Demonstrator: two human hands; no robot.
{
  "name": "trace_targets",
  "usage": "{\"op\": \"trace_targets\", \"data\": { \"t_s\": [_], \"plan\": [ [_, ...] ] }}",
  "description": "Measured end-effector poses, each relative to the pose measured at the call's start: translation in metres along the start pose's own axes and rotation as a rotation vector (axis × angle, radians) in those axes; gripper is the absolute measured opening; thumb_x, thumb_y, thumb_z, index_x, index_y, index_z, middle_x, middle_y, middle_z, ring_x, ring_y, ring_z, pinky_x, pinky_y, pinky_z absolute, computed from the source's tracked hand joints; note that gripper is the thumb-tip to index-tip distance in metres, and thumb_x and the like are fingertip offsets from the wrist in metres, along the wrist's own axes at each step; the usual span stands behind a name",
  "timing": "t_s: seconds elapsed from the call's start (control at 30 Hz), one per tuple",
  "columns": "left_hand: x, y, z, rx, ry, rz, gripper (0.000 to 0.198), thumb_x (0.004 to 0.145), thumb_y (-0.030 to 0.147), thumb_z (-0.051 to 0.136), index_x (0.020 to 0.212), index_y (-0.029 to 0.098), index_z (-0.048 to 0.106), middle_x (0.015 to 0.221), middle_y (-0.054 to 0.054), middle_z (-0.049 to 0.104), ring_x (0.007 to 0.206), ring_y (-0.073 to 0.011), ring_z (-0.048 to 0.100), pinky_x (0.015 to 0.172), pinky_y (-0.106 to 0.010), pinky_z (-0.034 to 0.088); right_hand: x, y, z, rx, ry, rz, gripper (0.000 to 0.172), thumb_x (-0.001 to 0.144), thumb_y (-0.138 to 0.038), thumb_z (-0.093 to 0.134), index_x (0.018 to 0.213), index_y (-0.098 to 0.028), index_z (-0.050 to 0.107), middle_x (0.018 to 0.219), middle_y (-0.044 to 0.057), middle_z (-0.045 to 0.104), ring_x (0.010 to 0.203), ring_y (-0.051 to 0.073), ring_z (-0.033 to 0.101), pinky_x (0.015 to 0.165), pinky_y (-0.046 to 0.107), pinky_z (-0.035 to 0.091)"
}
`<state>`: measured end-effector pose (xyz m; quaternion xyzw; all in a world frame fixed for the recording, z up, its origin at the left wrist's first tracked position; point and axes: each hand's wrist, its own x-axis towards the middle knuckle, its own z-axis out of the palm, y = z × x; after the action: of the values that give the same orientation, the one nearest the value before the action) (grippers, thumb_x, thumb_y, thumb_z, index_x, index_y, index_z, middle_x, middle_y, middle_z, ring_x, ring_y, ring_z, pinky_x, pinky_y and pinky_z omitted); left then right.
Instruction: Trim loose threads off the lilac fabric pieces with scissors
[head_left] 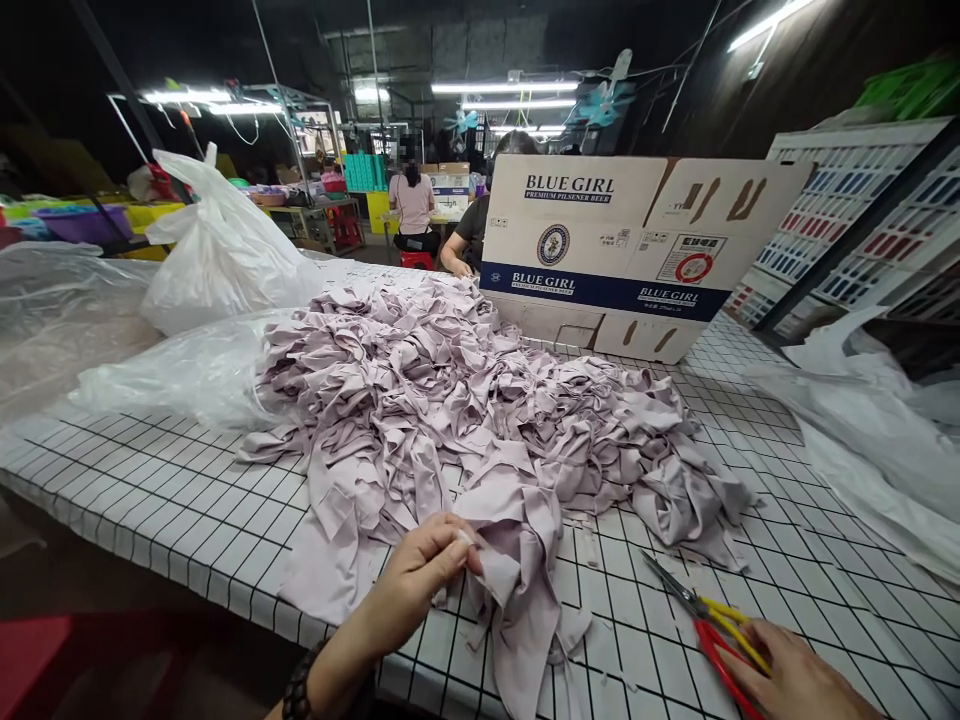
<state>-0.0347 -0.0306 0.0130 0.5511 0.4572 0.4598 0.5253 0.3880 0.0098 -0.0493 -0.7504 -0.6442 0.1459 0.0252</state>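
Observation:
My left hand [416,580] pinches the edge of a pale mauve cloth piece [517,600] between thumb and fingers. The piece hangs down at the table's front edge. Behind it spreads a large loose heap of the same mauve cloth pieces [420,360]. At the lower right, my right hand [795,675] is closed around the handles of a pair of scissors [694,603]. One handle is red and the other yellow, and the dark blades point away to the left, close above the checked tablecloth. Part of the right hand lies outside the view.
An upright beer carton [607,230] stands behind the heap, with a person [472,230] partly hidden behind it. Clear plastic bags [217,260] lie at the left, and white plastic [870,430] at the right. Small cloth scraps [590,545] dot the tablecloth [622,640].

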Motion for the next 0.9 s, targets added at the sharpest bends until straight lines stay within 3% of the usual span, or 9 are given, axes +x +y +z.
{"op": "trace_targets", "data": {
  "t_s": [0.1, 0.17, 0.23, 0.27, 0.37, 0.47, 0.6, 0.73, 0.9],
  "plan": [
    [-0.011, 0.0, -0.005, -0.001, 0.065, -0.007, 0.037, 0.09, 0.043, 0.048, 0.072, 0.016, 0.066, 0.099, -0.007, 0.054, 0.086, -0.0189, 0.052, 0.079, -0.029, 0.039, -0.006, -0.018, 0.001, -0.055, -0.004, -0.061, 0.035, 0.072, -0.052, 0.049, 0.085, -0.023, 0.065, 0.094, 0.015, 0.068, 0.09, 0.036, 0.065, 0.072, 0.047, 0.053],
    [-0.017, 0.004, -0.003, -0.022, 0.084, 0.013, 0.038, 0.091, 0.043, 0.047, 0.071, 0.017, 0.065, 0.098, -0.007, 0.054, 0.087, -0.0199, 0.052, 0.082, -0.03, 0.039, -0.017, -0.074, -0.001, -0.057, 0.094, -0.24, 0.045, 0.077, -0.05, 0.051, 0.109, -0.021, 0.063, 0.116, 0.017, 0.063, 0.107, 0.038, 0.059, 0.081, 0.05, 0.051],
    [-0.019, 0.008, 0.003, -0.041, 0.102, 0.056, 0.037, 0.091, 0.043, 0.047, 0.07, 0.017, 0.063, 0.097, -0.007, 0.055, 0.086, -0.0197, 0.052, 0.082, -0.03, 0.039, -0.024, -0.145, -0.003, 0.035, 0.021, -0.463, 0.066, 0.076, -0.043, 0.061, 0.137, -0.025, 0.045, 0.14, 0.013, 0.047, 0.118, 0.034, 0.053, 0.091, 0.047, 0.048],
    [-0.019, 0.009, 0.006, -0.049, 0.117, 0.077, 0.037, 0.092, 0.043, 0.046, 0.071, 0.017, 0.062, 0.096, -0.006, 0.056, 0.086, -0.0195, 0.052, 0.081, -0.03, 0.039, -0.025, -0.177, -0.004, 0.042, -0.064, -0.548, 0.067, 0.074, -0.034, 0.064, 0.137, -0.028, 0.044, 0.14, 0.011, 0.047, 0.111, 0.032, 0.057, 0.089, 0.044, 0.049],
    [-0.015, 0.01, 0.007, -0.083, 0.212, 0.103, 0.034, 0.094, 0.041, 0.043, 0.073, 0.019, 0.059, 0.09, -0.005, 0.058, 0.086, -0.0188, 0.052, 0.08, -0.028, 0.039, -0.016, -0.233, -0.014, 0.054, -0.187, -0.654, 0.023, 0.084, -0.018, 0.048, 0.098, -0.024, 0.066, 0.101, 0.006, 0.068, 0.087, 0.024, 0.066, 0.077, 0.034, 0.05],
    [-0.01, 0.012, -0.007, -0.085, 0.329, 0.11, 0.033, 0.094, 0.041, 0.044, 0.073, 0.019, 0.058, 0.083, -0.003, 0.058, 0.086, -0.0183, 0.053, 0.081, -0.027, 0.038, 0.0, -0.23, -0.03, 0.114, -0.223, -0.703, 0.022, 0.088, -0.024, 0.048, 0.106, -0.023, 0.062, 0.104, 0.006, 0.068, 0.095, 0.024, 0.064, 0.08, 0.033, 0.05],
    [-0.006, 0.014, -0.026, -0.02, 0.363, 0.14, 0.033, 0.091, 0.039, 0.049, 0.07, 0.018, 0.063, 0.084, -0.003, 0.061, 0.088, -0.0188, 0.056, 0.085, -0.028, 0.038, -0.006, -0.207, -0.026, 0.036, -0.02, -0.633, 0.069, 0.072, -0.027, 0.067, 0.135, -0.017, 0.04, 0.141, 0.018, 0.041, 0.12, 0.036, 0.049, 0.092, 0.047, 0.045],
    [0.002, 0.013, -0.023, -0.004, 0.327, 0.107, 0.031, 0.089, 0.039, 0.053, 0.077, 0.018, 0.073, 0.082, -0.004, 0.062, 0.084, -0.0185, 0.057, 0.083, -0.029, 0.04, -0.049, -0.224, 0.019, 0.212, 0.235, -0.677, 0.023, 0.086, -0.037, 0.05, 0.099, -0.018, 0.052, 0.103, 0.013, 0.059, 0.089, 0.028, 0.058, 0.076, 0.043, 0.048],
    [0.006, 0.022, -0.015, 0.036, 0.314, 0.133, 0.031, 0.089, 0.039, 0.054, 0.089, 0.019, 0.076, 0.086, -0.005, 0.064, 0.087, -0.0194, 0.058, 0.084, -0.03, 0.041, -0.067, -0.265, 0.059, 0.237, 0.243, -0.546, 0.017, 0.082, -0.029, 0.05, 0.089, -0.016, 0.058, 0.097, 0.017, 0.061, 0.097, 0.036, 0.052, 0.085, 0.057, 0.037]
  ]
}}
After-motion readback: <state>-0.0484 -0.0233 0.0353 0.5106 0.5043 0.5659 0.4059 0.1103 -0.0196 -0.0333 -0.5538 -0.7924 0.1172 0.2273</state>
